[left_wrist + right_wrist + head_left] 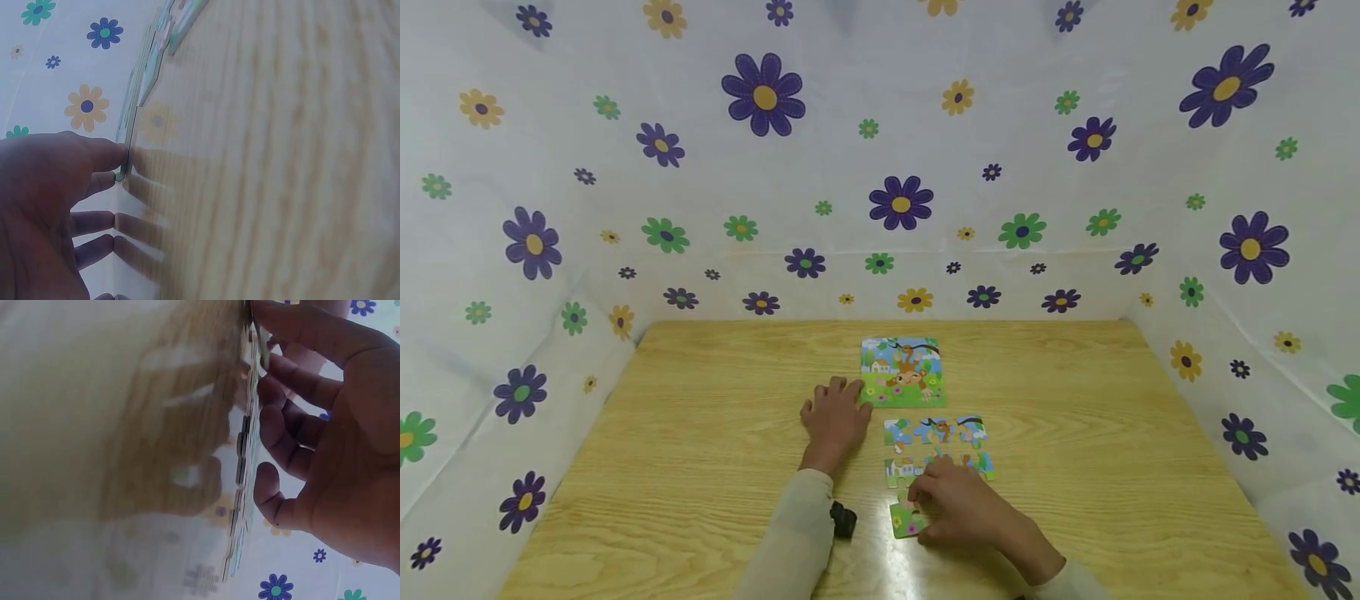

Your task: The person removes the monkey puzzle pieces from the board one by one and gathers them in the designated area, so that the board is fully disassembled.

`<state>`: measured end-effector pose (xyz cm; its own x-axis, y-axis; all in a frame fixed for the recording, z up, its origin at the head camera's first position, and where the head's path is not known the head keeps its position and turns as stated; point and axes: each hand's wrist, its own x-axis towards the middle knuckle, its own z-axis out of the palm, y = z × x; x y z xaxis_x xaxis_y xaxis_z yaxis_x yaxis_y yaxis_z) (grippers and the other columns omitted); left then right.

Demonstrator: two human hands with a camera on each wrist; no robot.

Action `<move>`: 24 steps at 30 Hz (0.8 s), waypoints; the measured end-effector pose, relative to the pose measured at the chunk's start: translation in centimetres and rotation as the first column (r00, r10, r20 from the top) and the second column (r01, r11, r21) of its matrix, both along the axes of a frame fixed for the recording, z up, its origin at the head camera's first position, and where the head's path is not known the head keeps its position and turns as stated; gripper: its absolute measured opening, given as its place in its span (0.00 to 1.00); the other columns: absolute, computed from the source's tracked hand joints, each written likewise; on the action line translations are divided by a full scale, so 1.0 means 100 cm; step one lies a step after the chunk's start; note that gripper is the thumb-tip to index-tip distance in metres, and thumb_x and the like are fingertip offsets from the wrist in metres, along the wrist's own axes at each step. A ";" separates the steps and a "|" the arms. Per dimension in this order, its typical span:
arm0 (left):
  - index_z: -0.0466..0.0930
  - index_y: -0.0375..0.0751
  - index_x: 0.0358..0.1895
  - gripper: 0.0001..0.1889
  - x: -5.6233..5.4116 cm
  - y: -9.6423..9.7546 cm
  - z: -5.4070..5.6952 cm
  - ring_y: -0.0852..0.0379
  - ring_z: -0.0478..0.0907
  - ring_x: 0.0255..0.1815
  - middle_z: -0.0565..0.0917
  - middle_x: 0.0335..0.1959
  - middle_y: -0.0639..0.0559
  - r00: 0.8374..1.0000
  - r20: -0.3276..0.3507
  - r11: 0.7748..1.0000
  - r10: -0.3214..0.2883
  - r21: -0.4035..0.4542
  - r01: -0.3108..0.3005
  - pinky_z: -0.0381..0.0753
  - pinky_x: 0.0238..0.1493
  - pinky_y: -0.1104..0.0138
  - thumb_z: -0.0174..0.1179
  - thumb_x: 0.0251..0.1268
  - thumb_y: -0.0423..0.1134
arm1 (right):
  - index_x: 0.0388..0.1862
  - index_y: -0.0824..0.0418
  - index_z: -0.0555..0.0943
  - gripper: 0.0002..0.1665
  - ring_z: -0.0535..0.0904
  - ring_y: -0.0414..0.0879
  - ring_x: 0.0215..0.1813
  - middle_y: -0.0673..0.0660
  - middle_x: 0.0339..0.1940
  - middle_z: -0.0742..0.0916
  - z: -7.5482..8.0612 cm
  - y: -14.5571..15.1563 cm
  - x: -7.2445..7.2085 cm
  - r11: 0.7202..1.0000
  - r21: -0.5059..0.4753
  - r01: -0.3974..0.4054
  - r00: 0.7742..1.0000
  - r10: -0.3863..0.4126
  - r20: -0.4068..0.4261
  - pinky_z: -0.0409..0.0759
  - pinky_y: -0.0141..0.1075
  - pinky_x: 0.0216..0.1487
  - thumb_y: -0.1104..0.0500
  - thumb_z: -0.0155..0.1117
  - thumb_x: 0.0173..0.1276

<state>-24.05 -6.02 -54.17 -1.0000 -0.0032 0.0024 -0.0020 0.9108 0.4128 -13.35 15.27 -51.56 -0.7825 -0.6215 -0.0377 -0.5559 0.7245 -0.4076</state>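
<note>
My left hand [835,417] lies on the table at the left edge of the picture card [901,367], which shows a monkey hanging upside down. Its fingers are spread, and in the left wrist view the thumb [106,154] is right at the card's edge. Nearer stands a partly joined jigsaw puzzle [901,473] of the same picture, its top row [936,429] set slightly apart. My right hand [962,504] is over the puzzle's lower part and hides much of it. Between right thumb and index finger a thin jigsaw piece [264,359] is pinched, tilted against the flat pieces.
A wood-grain table [722,433] carries everything. White flowered cloth [835,167] walls it in at the back and both sides. A small black object [843,520] sits at the left wrist, beside the sleeve [793,533].
</note>
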 end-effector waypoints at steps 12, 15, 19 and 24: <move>0.72 0.57 0.66 0.23 -0.001 -0.001 -0.002 0.42 0.63 0.68 0.69 0.68 0.49 1.000 -0.005 1.000 -0.006 0.009 0.006 0.59 0.64 0.37 0.53 0.70 0.54 | 0.43 0.47 0.81 0.27 0.76 0.41 0.45 0.42 0.37 0.82 0.000 -0.004 0.002 0.998 0.041 0.044 0.999 -0.044 -0.004 0.76 0.55 0.50 0.42 0.78 0.44; 0.72 0.57 0.66 0.23 -0.001 -0.001 -0.002 0.42 0.63 0.69 0.69 0.69 0.50 1.000 0.000 1.000 -0.006 0.005 0.006 0.59 0.65 0.37 0.52 0.70 0.54 | 0.45 0.48 0.80 0.26 0.74 0.39 0.41 0.43 0.35 0.80 0.000 -0.004 -0.004 0.997 -0.010 0.074 0.997 -0.074 0.017 0.75 0.51 0.45 0.43 0.77 0.49; 0.71 0.57 0.67 0.24 0.001 -0.001 -0.001 0.41 0.63 0.69 0.69 0.69 0.49 1.000 0.004 1.000 -0.006 0.002 0.006 0.59 0.65 0.37 0.52 0.70 0.54 | 0.50 0.52 0.80 0.24 0.75 0.39 0.41 0.46 0.38 0.80 -0.001 -0.004 -0.014 0.990 -0.088 0.110 0.994 -0.110 0.004 0.75 0.41 0.42 0.47 0.74 0.56; 0.72 0.56 0.67 0.24 0.001 -0.001 0.001 0.41 0.63 0.69 0.69 0.68 0.49 1.000 0.001 1.000 -0.004 0.001 0.004 0.59 0.65 0.37 0.53 0.70 0.54 | 0.54 0.58 0.79 0.23 0.75 0.42 0.44 0.52 0.44 0.81 0.000 -0.003 -0.036 0.972 -0.148 0.182 0.981 -0.190 -0.039 0.76 0.33 0.41 0.53 0.71 0.61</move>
